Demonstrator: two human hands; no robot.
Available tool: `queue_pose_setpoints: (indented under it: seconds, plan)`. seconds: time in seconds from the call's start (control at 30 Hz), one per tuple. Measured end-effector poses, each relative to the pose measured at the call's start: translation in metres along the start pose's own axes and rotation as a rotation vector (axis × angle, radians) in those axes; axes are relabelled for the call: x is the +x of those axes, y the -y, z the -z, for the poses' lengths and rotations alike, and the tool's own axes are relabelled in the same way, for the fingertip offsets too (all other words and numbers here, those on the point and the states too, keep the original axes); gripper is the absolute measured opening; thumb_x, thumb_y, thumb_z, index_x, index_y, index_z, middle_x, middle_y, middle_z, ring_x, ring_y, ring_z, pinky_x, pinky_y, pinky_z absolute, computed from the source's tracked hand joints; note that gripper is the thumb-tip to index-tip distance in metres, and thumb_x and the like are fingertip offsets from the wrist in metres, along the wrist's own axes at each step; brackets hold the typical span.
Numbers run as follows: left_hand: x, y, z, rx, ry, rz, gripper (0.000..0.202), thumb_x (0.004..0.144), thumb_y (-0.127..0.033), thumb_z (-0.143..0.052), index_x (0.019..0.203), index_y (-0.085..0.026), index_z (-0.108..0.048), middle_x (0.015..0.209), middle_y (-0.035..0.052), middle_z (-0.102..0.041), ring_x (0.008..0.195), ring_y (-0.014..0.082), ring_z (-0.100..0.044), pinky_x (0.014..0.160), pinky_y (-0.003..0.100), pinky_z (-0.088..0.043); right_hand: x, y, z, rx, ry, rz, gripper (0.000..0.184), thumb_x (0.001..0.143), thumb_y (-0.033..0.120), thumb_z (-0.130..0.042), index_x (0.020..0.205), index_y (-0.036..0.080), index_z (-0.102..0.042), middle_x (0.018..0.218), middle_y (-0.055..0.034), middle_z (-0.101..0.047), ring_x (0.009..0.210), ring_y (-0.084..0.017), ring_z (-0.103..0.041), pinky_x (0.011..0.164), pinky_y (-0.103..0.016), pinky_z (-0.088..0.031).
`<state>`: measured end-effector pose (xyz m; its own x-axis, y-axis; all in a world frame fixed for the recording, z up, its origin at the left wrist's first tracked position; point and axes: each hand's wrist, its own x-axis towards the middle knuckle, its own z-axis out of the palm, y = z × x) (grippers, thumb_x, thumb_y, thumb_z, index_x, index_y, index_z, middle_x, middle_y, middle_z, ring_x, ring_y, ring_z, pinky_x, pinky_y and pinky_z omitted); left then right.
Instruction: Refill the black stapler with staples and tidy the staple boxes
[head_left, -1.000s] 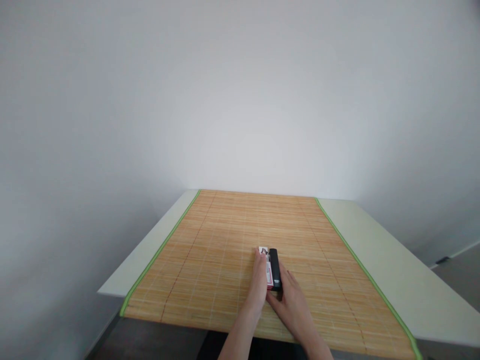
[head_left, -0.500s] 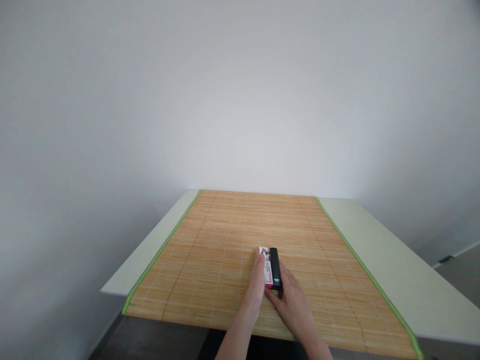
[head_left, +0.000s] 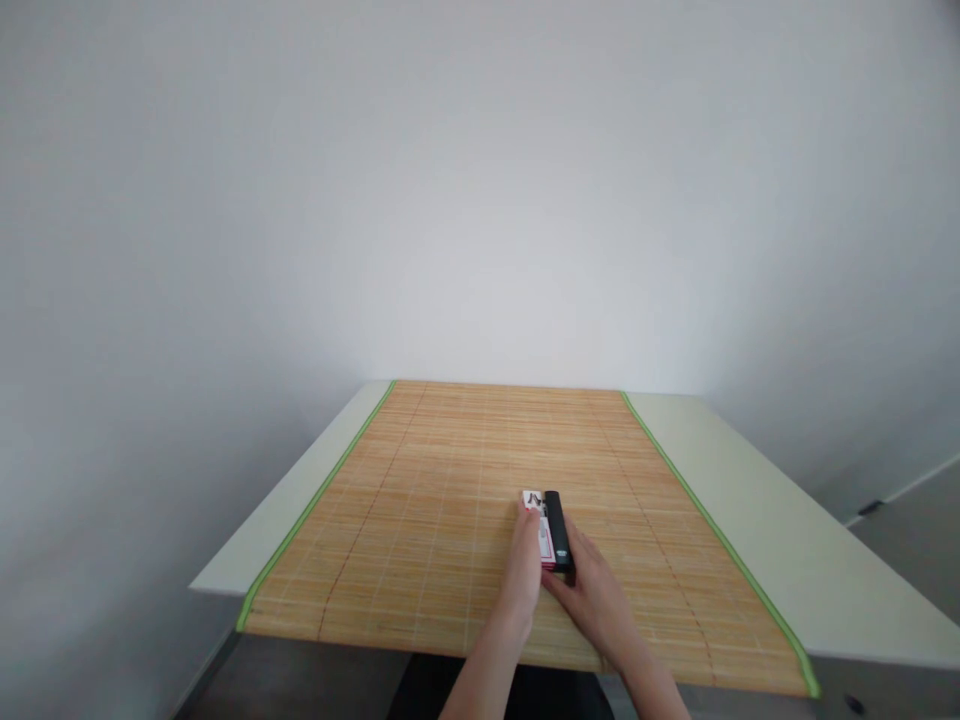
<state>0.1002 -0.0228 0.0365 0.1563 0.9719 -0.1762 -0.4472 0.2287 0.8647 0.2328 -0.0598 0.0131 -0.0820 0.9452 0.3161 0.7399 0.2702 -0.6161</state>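
Note:
A small white printed box (head_left: pixel 546 541) with dark pictures and a red edge lies near the front of the bamboo mat (head_left: pixel 450 470). Right up against it, on its right side, is a black oblong thing (head_left: pixel 556 528) with small pale lettering; its kind I cannot make out. My left hand (head_left: pixel 521 570) is pressed along the left side of the box, thumb on its top edge. My right hand (head_left: pixel 596 600) wraps the right side and near end of the black thing, with the thumb at the end closest to me. Both items sit side by side between my hands.
The mat has green edging (head_left: pixel 322 492) and covers the middle of a white table (head_left: pixel 780 540), its near edge overhanging the front. A pale wall (head_left: pixel 480 200) rises behind the table. My dark-clothed lap (head_left: pixel 559 695) is just below the front edge.
My hands, the box and the black thing have shifted slightly right together. The table sits a little further left in view as my head turns. Both hands keep their hold.

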Motion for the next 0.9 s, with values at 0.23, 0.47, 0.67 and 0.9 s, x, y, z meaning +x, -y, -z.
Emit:
queue_pose_setpoints:
  seconds: [0.23, 0.47, 0.67, 0.9]
  plan:
    - [0.024, 0.036, -0.083, -0.009, 0.141, 0.071, 0.063, 0.100, -0.037, -0.049, 0.160, -0.023, -0.033, 0.166, 0.0043, -0.033, 0.151, 0.0188, -0.036, 0.126, 0.034, -0.028, -0.008, -0.069, 0.085, 0.066, 0.045, -0.105, 0.075, 0.089, 0.052, -0.064, 0.155, 0.025, -0.039, 0.152, -0.0121, -0.053, 0.137, -0.031, -0.052, 0.117, -0.050, -0.040]
    - [0.030, 0.045, -0.128, -0.028, 0.228, 0.144, 0.073, 0.094, -0.031, -0.051, 0.162, -0.020, -0.027, 0.163, 0.0079, -0.039, 0.145, 0.0191, -0.046, 0.120, 0.031, -0.036, -0.015, -0.114, 0.123, 0.040, 0.066, -0.181, 0.073, 0.086, 0.058, -0.065, 0.149, 0.023, -0.049, 0.148, -0.0124, -0.057, 0.133, -0.032, -0.055, 0.116, -0.048, -0.041]
    - [0.028, 0.032, -0.124, 0.041, 0.230, 0.097, 0.066, 0.092, -0.033, -0.056, 0.155, -0.019, -0.044, 0.155, 0.0087, -0.051, 0.143, 0.0250, -0.049, 0.121, 0.037, -0.036, -0.015, -0.108, 0.124, 0.000, 0.017, -0.167, 0.075, 0.084, 0.059, -0.065, 0.147, 0.022, -0.051, 0.147, -0.0114, -0.058, 0.133, -0.031, -0.056, 0.114, -0.045, -0.042]
    - [0.036, 0.047, -0.123, 0.019, 0.266, 0.031, 0.062, 0.093, -0.031, -0.052, 0.154, -0.022, -0.045, 0.153, 0.0061, -0.054, 0.140, 0.0230, -0.053, 0.119, 0.037, -0.040, -0.012, -0.104, 0.121, -0.034, 0.021, -0.163, 0.075, 0.084, 0.060, -0.064, 0.146, 0.021, -0.052, 0.145, -0.0124, -0.060, 0.130, -0.032, -0.058, 0.112, -0.045, -0.044]
